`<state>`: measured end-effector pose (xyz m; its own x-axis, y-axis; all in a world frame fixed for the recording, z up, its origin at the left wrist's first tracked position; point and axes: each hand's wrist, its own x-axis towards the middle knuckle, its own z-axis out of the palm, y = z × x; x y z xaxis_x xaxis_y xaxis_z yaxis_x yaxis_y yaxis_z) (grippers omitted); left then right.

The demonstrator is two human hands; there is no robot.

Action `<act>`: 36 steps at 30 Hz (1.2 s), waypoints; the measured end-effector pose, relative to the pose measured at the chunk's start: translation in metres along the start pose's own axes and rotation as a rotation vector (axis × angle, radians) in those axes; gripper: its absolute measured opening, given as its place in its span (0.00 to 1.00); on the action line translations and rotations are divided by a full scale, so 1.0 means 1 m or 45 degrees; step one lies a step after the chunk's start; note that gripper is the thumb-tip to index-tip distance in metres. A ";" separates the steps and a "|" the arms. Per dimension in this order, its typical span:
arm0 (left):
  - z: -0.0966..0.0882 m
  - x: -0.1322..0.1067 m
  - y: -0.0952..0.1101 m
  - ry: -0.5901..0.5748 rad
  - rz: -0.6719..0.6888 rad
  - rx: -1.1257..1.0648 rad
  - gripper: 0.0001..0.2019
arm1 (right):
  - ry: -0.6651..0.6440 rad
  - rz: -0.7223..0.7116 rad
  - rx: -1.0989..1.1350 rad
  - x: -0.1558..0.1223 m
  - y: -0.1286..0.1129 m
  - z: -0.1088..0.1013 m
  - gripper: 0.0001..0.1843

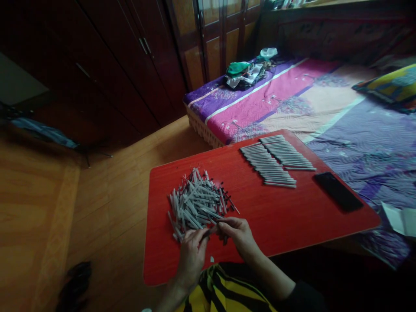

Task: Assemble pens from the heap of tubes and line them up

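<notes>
My left hand (193, 248) and my right hand (238, 233) meet at the near side of a loose pile (196, 201) of whitish tubes and dark thin pieces that look like pen parts. Fingertips of both hands pinch a small, thin dark pen part (212, 230) between them; its exact kind is too small to make out. Farther right on the red table, slim whitish pens lie side by side in two slanted rows, a nearer row (269, 167) and a farther row (287, 152).
A black phone (338, 190) lies near the right end of the red table (247, 203). A small white scrap (212, 259) is by the near edge. Beyond stands a bed (292, 95) with a clothes heap (245, 73); dark wardrobes (130, 65) line the back.
</notes>
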<state>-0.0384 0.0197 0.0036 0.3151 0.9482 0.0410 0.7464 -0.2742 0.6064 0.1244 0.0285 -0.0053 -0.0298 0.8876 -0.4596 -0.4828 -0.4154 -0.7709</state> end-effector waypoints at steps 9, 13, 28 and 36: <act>0.007 0.020 -0.038 0.189 0.235 0.306 0.13 | 0.054 0.132 -0.193 0.053 0.008 0.018 0.19; 0.009 0.021 -0.057 0.255 0.140 0.306 0.13 | -0.100 0.129 -0.425 0.085 0.018 0.022 0.19; 0.015 -0.027 -0.106 0.531 -0.274 0.144 0.20 | 0.498 0.000 -1.603 0.292 -0.004 0.021 0.15; -0.004 -0.027 -0.092 0.453 -0.569 -0.276 0.21 | 0.560 -0.098 -1.510 0.264 -0.013 0.010 0.17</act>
<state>-0.1176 0.0198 -0.0499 -0.2440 0.9697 -0.0147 0.6130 0.1659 0.7725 0.1138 0.2698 -0.1119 0.3659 0.8709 -0.3281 0.6144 -0.4908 -0.6177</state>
